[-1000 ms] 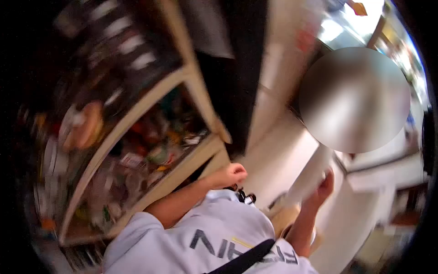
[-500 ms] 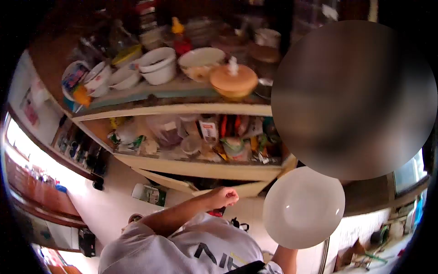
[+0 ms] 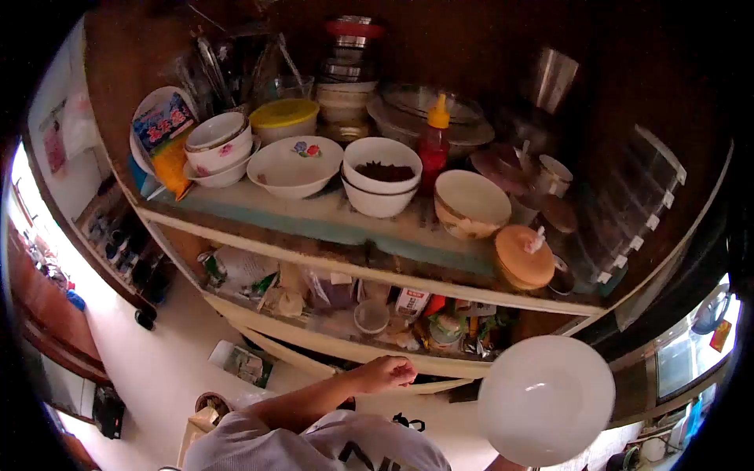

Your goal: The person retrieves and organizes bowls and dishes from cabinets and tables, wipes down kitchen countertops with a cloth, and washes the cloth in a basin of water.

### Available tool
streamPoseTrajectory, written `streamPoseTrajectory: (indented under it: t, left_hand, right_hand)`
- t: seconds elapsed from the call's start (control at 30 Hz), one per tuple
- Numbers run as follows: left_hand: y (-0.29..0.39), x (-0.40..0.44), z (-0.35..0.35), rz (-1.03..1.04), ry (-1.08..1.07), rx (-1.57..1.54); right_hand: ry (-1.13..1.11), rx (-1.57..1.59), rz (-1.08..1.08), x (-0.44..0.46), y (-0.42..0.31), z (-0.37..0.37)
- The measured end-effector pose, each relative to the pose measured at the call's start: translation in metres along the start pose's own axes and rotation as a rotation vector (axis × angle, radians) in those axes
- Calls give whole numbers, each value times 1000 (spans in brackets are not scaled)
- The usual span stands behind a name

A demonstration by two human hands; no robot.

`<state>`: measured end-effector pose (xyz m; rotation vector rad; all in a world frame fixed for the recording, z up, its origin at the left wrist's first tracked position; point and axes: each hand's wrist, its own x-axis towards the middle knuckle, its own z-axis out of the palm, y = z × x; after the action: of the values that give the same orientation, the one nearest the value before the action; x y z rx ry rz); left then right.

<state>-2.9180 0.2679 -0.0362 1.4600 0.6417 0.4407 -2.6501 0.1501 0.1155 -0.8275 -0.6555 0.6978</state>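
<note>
My right hand is hidden behind a plain white bowl (image 3: 546,400), which it holds up at the lower right; only a bit of the wrist shows below the rim. In front of my shirt, my left hand (image 3: 389,373) is curled into a fist with nothing visible in it. Both hands are below the cupboard's upper shelf (image 3: 314,234). On that shelf stand a floral plate-like bowl (image 3: 294,169), stacked white bowls (image 3: 381,200) with dark star-shaped bits inside, a cream bowl (image 3: 471,206) and an orange lidded pot (image 3: 524,259).
Behind the bowls stand a yellow-lidded tub (image 3: 283,116), a red squeeze bottle (image 3: 433,149) and stacked containers (image 3: 345,74). The lower shelf holds packets and a clear plastic cup (image 3: 371,316). A drawer or door front (image 3: 283,355) juts out below. A box (image 3: 239,363) sits on the floor.
My view has swung, so the shelf's right end now shows, and the blurred round patch is gone. The white bowl sits lower in view, still held. My left fist stays closed.
</note>
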Motion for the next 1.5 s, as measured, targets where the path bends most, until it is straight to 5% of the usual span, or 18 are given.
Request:
streamPoseTrajectory:
  t: [0.33, 0.57, 0.8, 1.13, 1.27, 1.33, 1.5]
  left_hand:
    - [10, 0, -53, 17, -175, 96]
    - [2, -4, -65, 128, -38, 80]
    - [-14, -20, -65, 62, 36, -167]
    - [-22, -2, -56, 28, -32, -128]
    - [-14, -5, -58, -102, -42, -93]
    - [-14, -7, -61, -58, -52, -112]
    - [-30, -12, -66, -52, -37, -157]
  right_hand:
    - [29, -274, -157, 42, -33, 60]
    - [-67, -360, -279, 76, -72, 89]
    - [-193, -363, -405, 113, -125, 116]
    - [-294, -426, -518, 171, -172, 158]
    - [-133, -285, -551, 202, -199, 192]
    - [-384, -318, -628, 188, -208, 206]
    - [-366, -348, -599, 195, -195, 212]
